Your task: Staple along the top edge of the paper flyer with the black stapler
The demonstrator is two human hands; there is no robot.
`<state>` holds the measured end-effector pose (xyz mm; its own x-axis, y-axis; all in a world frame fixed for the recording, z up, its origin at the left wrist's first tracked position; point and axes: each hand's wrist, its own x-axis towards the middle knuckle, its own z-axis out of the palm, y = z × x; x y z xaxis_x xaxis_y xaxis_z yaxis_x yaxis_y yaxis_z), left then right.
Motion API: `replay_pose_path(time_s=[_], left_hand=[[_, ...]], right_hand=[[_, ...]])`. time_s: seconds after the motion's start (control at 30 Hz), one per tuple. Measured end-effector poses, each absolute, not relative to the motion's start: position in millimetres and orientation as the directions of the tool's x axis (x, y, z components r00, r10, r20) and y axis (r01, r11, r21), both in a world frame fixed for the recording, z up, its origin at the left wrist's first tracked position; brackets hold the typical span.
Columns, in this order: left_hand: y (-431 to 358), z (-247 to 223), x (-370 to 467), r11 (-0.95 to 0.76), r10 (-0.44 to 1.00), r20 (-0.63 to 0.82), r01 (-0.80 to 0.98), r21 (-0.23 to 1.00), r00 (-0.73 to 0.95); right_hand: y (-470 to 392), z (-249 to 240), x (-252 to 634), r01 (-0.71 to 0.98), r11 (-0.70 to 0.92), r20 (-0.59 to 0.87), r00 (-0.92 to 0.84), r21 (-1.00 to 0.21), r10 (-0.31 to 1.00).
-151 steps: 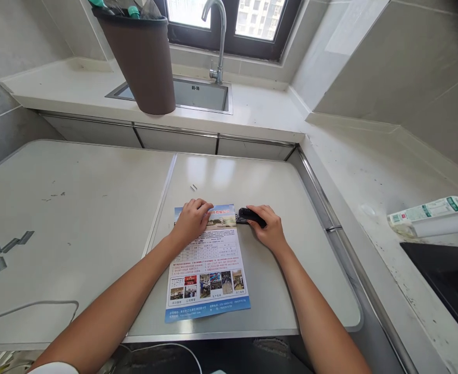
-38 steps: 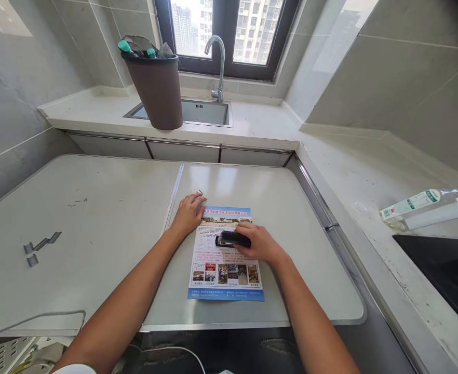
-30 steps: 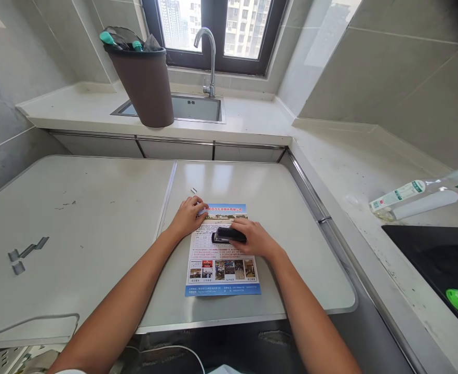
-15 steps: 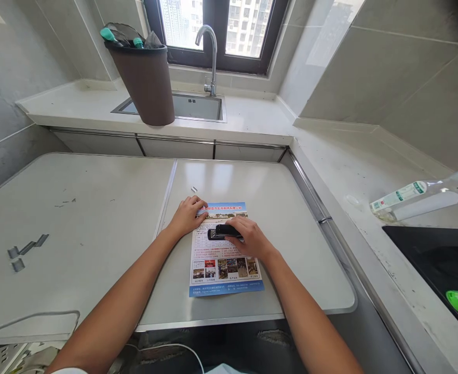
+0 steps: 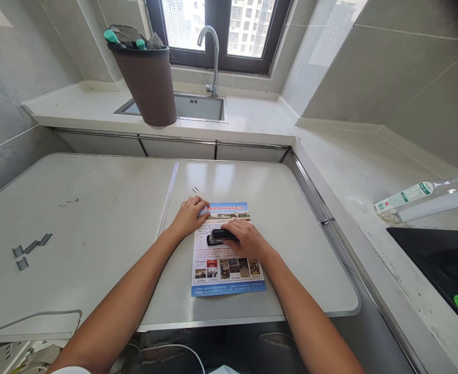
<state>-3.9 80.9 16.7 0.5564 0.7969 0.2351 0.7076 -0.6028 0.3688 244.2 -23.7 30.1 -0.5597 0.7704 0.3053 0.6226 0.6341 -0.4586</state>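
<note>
A printed leaflet [image 5: 229, 289] with a blue lower band and rows of small photos lies flat on the white table. My left hand [image 5: 190, 214] is at its upper left corner, with thumb and fingertips closed on the paper's edge. Across the middle of the sheet lies a black stapler [image 5: 218, 237], its front end pointing left. My right hand [image 5: 248, 239] is wrapped around the rear of the stapler from the right, covering that part. Just above my left hand are small loose staple strips [image 5: 195, 190].
Grey staple strips [image 5: 31, 246] and small bits lie on the table's [image 5: 108, 223] left half. A cable [image 5: 38, 315] crosses its front left. A brown bin [image 5: 147, 85] stands at the sink [image 5: 203, 108]. A clear bottle [image 5: 419, 197] lies on the right counter beside a black hob [image 5: 439, 259].
My right hand has shifted slightly forward and left over the stapler, covering more of its top. My left hand stays at the leaflet's corner. The view has moved slightly.
</note>
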Motion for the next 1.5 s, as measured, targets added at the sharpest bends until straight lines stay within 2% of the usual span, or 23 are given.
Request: replay_pose_path(time_s=[0.47, 0.63, 0.77, 0.97, 1.07, 1.17, 1.27, 1.5], left_hand=[[80.9, 17.1, -4.1, -0.610, 0.791, 0.233, 0.699, 0.373, 0.565], [78.7, 21.5, -3.9, -0.692, 0.716, 0.322, 0.573, 0.438, 0.619], [76.2, 22.7, -2.5, -0.766, 0.599, 0.305, 0.419, 0.487, 0.741], [75.1, 21.0, -0.7, -0.762, 0.595, 0.257, 0.433, 0.481, 0.762], [75.4, 22.6, -1.9, -0.765, 0.595, 0.270, 0.430, 0.480, 0.757], [74.2, 28.1, -4.1, -0.777, 0.553, 0.292, 0.357, 0.518, 0.780], [71.4, 33.4, -5.3, -0.781, 0.512, 0.291, 0.297, 0.550, 0.808], [64.5, 22.0, 4.3, -0.757, 0.603, 0.228, 0.460, 0.464, 0.764]], right_hand=[[-24.7, 32.9, 246.4, 0.648, 0.616, 0.303, -0.538, -0.448, 0.786], [-23.4, 32.8, 250.4, 0.673, 0.595, 0.304, -0.512, -0.439, 0.803], [-21.6, 30.7, 254.2, 0.694, 0.554, 0.318, -0.454, -0.460, 0.833], [-18.5, 30.4, 259.4, 0.735, 0.492, 0.323, -0.376, -0.467, 0.868], [-16.6, 35.4, 265.8, 0.704, 0.462, 0.317, -0.339, -0.539, 0.886], [-13.9, 40.0, 276.8, 0.652, 0.373, 0.352, -0.170, -0.660, 0.920], [-10.8, 38.6, 287.5, 0.652, 0.276, 0.337, -0.032, -0.707, 0.941], [-5.9, 21.7, 288.6, 0.713, 0.206, 0.241, -0.053, -0.670, 0.969]])
